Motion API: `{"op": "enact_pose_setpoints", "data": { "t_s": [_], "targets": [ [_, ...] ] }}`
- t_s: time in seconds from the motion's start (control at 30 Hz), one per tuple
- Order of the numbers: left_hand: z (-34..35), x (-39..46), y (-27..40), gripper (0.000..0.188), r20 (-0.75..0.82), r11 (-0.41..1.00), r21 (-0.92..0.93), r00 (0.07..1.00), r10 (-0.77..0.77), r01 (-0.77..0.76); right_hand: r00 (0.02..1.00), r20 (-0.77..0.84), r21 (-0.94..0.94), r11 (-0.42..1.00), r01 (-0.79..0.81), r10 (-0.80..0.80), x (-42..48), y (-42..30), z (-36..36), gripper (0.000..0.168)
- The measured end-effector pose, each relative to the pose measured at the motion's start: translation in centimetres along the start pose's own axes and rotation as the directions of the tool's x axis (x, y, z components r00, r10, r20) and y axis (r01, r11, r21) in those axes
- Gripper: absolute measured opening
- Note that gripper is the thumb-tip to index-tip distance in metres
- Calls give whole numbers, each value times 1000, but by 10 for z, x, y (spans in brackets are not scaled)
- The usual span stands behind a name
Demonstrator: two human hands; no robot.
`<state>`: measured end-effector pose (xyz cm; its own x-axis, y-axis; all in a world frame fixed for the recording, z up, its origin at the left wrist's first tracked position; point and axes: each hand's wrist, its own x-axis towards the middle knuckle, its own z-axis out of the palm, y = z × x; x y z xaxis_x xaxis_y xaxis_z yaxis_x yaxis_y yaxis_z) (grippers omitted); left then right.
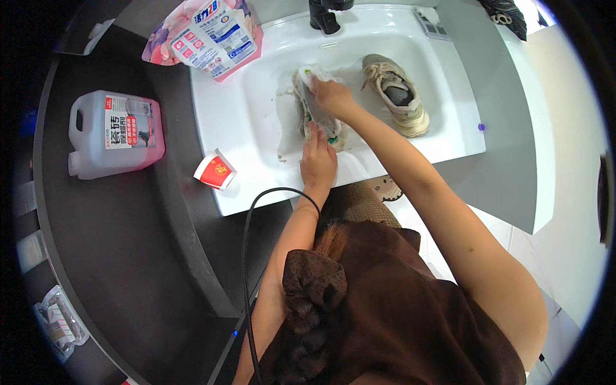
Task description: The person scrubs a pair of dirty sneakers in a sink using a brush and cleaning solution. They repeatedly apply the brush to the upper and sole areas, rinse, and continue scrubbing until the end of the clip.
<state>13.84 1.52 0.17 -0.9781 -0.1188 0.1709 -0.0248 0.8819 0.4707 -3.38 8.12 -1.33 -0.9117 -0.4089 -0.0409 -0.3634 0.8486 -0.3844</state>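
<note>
A wet shoe (316,108) lies sole up, as far as can be made out, in the white ceramic sink (255,115). At its near end, my left hand (318,161) grips it with the fingers over the edge. My right hand (332,97) is closed around something at the shoe's far part; a whitish piece with a green spot shows beside the fingers, too hidden to name. To the right in the basin rests a dirty pale lace-up sneaker (397,96), touched by neither hand.
A black faucet (327,17) stands at the sink's back. Left are a detergent pouch (216,41), a paper cup (216,170) on the rim and a plastic jug (115,134) on the dark shelf. A soap dish (431,23) sits back right. A black cable (246,250) crosses my left forearm.
</note>
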Motion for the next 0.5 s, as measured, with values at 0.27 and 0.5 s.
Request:
{"op": "enact_pose_setpoints", "data": {
  "t_s": [0.27, 0.5],
  "targets": [
    [-4, 0, -4, 42, 34, 999, -20, 998, -49, 49, 979, 205, 32, 999, -22, 15, -110, -29, -49, 47],
    [-3, 4, 0, 38, -48, 1000, -13, 999, 19, -19, 994, 99, -99, 995, -27, 37, 17, -12, -3, 45]
  ]
}}
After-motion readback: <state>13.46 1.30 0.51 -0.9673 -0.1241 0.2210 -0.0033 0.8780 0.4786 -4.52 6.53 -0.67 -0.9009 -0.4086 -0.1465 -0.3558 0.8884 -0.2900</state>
